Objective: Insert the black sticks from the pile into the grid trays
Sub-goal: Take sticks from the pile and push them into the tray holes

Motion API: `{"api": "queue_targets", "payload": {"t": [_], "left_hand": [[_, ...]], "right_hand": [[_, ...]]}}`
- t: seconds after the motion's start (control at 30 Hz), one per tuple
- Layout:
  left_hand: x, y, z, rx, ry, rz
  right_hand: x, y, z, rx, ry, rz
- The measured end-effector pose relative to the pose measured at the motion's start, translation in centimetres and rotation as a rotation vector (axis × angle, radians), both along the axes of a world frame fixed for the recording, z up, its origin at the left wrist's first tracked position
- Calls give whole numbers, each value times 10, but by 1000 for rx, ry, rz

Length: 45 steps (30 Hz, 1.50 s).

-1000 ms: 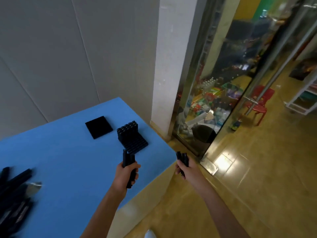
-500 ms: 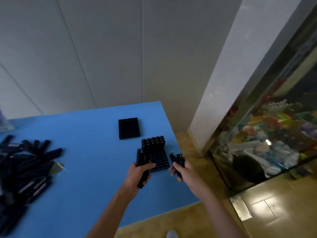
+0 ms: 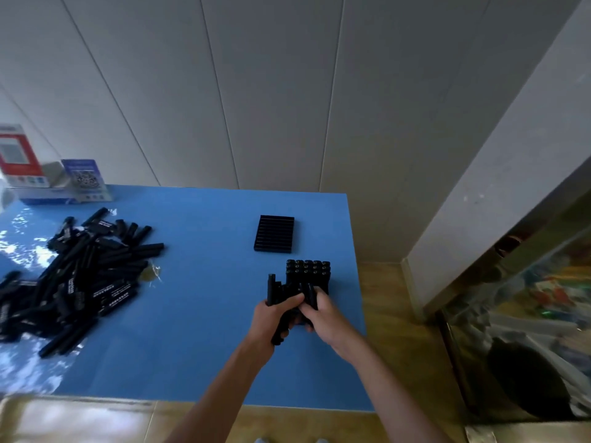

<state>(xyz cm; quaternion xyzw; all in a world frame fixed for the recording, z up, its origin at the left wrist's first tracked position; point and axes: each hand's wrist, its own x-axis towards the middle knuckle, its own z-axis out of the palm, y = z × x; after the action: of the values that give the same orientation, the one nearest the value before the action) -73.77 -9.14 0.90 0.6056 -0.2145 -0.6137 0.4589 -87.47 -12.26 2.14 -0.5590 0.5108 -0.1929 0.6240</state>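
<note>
On the blue table [image 3: 198, 314], a big pile of black sticks [image 3: 80, 276] lies at the left. An empty black grid tray [image 3: 274, 233] sits near the far right. Just in front of it, a second grid tray holds several upright sticks [image 3: 307, 270] in its far rows. My left hand [image 3: 271, 318] grips a bunch of black sticks [image 3: 273, 290] upright. My right hand [image 3: 324, 314] pinches a few more sticks [image 3: 309, 292] over the near part of that tray, which my hands mostly hide. The two hands touch.
Small boxes and a card with a QR code [image 3: 83, 180] stand at the table's far left by the grey wall. The table's right edge [image 3: 356, 282] is close to the trays. A glass cabinet of colourful goods [image 3: 527, 298] stands to the right.
The view has swung left and down, bringing the pile into sight. Both hands, still holding sticks, have come together over the partly filled tray.
</note>
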Motion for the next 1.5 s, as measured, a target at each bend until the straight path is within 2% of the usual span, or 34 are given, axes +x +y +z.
{"api": "queue_targets", "payload": {"t": [0.4, 0.5, 0.67, 0.83, 0.93, 1.03, 1.2, 1.3, 1.5], "left_hand": [[2, 4, -2, 28, 45, 121], [-2, 2, -1, 28, 36, 171], [-5, -3, -6, 61, 55, 231], [3, -8, -11, 105, 145, 197], [6, -10, -11, 91, 212, 177], [5, -13, -8, 88, 181, 165], [4, -16, -11, 88, 132, 191], [7, -14, -12, 72, 169, 160], [6, -13, -13, 45, 192, 88]], "right_hand": [[9, -3, -3, -172, 73, 50], [11, -3, -10, -174, 105, 52], [12, -6, -10, -126, 44, -28], [3, -13, -9, -74, -37, -85], [3, -17, -4, -121, -30, -100], [9, -19, -3, -153, 16, -72], [11, -21, -4, -107, -51, -149], [10, -23, -6, -160, -24, -140], [18, -30, -11, -130, 33, -257]]}}
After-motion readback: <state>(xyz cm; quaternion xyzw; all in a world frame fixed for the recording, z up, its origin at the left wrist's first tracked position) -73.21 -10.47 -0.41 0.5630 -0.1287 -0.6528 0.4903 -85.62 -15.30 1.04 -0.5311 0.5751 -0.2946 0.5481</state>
